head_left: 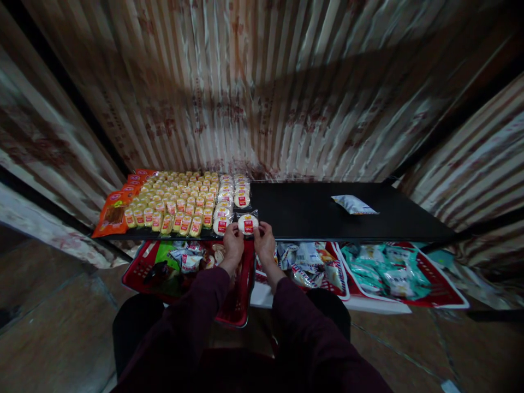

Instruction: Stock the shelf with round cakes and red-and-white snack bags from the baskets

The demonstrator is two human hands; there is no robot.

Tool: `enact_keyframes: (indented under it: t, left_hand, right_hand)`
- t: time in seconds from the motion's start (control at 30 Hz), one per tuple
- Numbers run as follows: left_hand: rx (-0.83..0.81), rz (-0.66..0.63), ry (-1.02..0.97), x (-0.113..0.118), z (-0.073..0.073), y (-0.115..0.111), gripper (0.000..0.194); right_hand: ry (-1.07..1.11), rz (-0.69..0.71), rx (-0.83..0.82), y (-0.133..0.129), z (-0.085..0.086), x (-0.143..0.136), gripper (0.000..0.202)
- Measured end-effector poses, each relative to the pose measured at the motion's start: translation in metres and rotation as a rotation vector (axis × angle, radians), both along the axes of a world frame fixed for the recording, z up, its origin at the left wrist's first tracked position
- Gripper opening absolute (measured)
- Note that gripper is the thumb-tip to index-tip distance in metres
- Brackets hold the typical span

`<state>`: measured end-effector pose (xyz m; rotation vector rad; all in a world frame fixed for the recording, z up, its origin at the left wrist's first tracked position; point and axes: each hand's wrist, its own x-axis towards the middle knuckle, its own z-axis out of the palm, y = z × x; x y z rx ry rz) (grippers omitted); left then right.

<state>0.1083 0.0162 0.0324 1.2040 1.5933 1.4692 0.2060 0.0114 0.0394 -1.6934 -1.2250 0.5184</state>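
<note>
A round white wrapped cake [248,224] with a red label is at the front edge of the black shelf, between my two hands. My left hand [233,243] grips its left side with the fingers closed. On its right side my right hand [265,242] pinches the wrapper. Directly left of it lies a matching wrapped cake [222,225], part of a column running back along the shelf. Behind the held cake, a second column [242,197] of the same cakes stretches to the rear.
Small yellow packaged cakes [176,202] fill the shelf's left part, beside orange packets [112,213]. A white-blue packet [354,204] lies on the black shelf [295,213] at right. Red baskets of packaged snacks stand below, one holding teal packets [387,270]. A striped curtain [254,98] hangs behind.
</note>
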Motion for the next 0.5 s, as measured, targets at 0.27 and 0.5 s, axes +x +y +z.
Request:
enact_keyframes:
  t: [0.27,0.5]
  left_hand:
    - [0.034,0.022,0.3,0.01,0.007,0.012,0.037]
    - [0.063,-0.006,0.383,0.018,0.012,0.022,0.042]
  right_hand:
    - [-0.033,0.008,0.003,0.026,0.003,0.007,0.036]
    - [-0.034,-0.002,-0.019,0.046,0.002,0.009,0.031]
